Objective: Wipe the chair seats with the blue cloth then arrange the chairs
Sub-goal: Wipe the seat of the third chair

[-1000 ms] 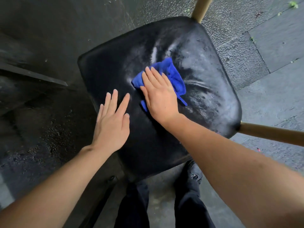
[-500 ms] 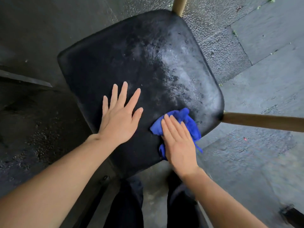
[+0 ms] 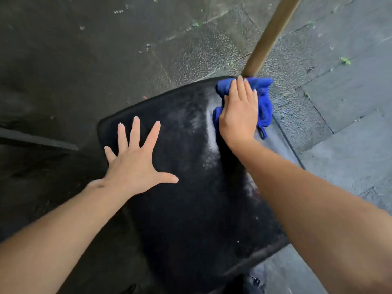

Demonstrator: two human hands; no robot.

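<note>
While the right hand [image 3: 238, 115] presses flat on the blue cloth [image 3: 264, 102], its grip straight-fingered, the cloth sits bunched at the black seat's [image 3: 191, 198] far corner, a fold hanging past the edge. Just beyond the fingertips a round wooden chair leg [image 3: 267, 39] rises. The left hand [image 3: 133, 162] lies splayed, wide, near the seat's left edge. Wet grey paving [image 3: 350, 124] lies open all round. The padded seat shows pale streaks; its near edge is hidden by the arms.
</note>
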